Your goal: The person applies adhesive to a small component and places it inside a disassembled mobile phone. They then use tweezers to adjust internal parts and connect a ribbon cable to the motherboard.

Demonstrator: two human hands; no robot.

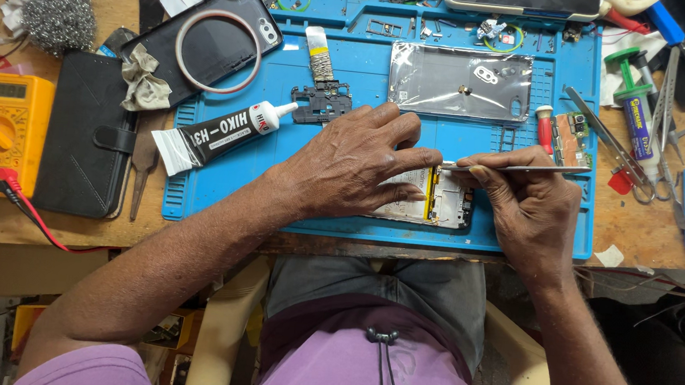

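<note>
On the blue mat: your opened phone (442, 200) is lying near the front edge, close to your body, so both hands are reaching it easily.
Left hand (353, 164): you are pressing it flat over the phone, fingers spread, pinning it so it is not sliding under the tool.
Right hand (530, 198): you are pinching thin metal tweezers (521, 168) between thumb and fingertips, holding them nearly level so the tip is meeting the phone's upper edge.
Within reach: a black glue tube (218, 134) and a clear-wrapped back cover (460, 82) are lying just behind your hands.
Left of the mat: a yellow multimeter (1, 130) is sitting on the wooden surface (656, 235), well apart.
</note>
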